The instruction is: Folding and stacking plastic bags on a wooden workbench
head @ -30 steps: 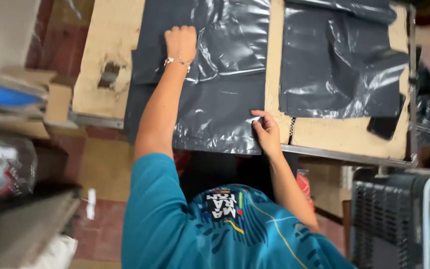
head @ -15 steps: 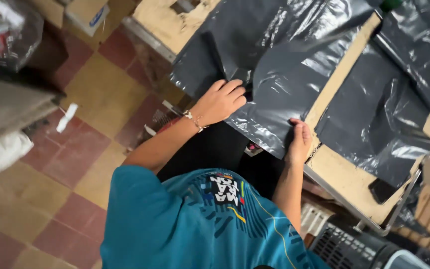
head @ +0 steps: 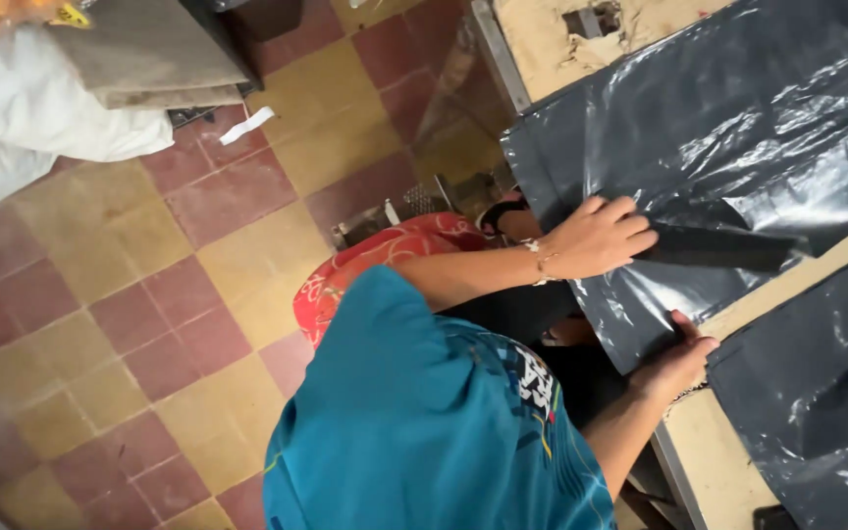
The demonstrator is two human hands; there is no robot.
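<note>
The light is soft and warm, not very bright. It falls from above and makes shiny white streaks on the dark plastic sheet (head: 738, 128), mostly near the top right. The tiled floor (head: 149, 294) looks evenly lit, with no hard shadows. It is darker under the surface (head: 709, 461), beside the person's legs. The white bag (head: 41, 108) at the top left is a bit washed out. The picture is tilted, and its edges look a little soft.

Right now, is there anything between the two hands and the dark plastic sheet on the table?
No. The left hand lies flat on the dark plastic sheet, and the right hand grips its near edge. Nothing visible lies between.
</note>
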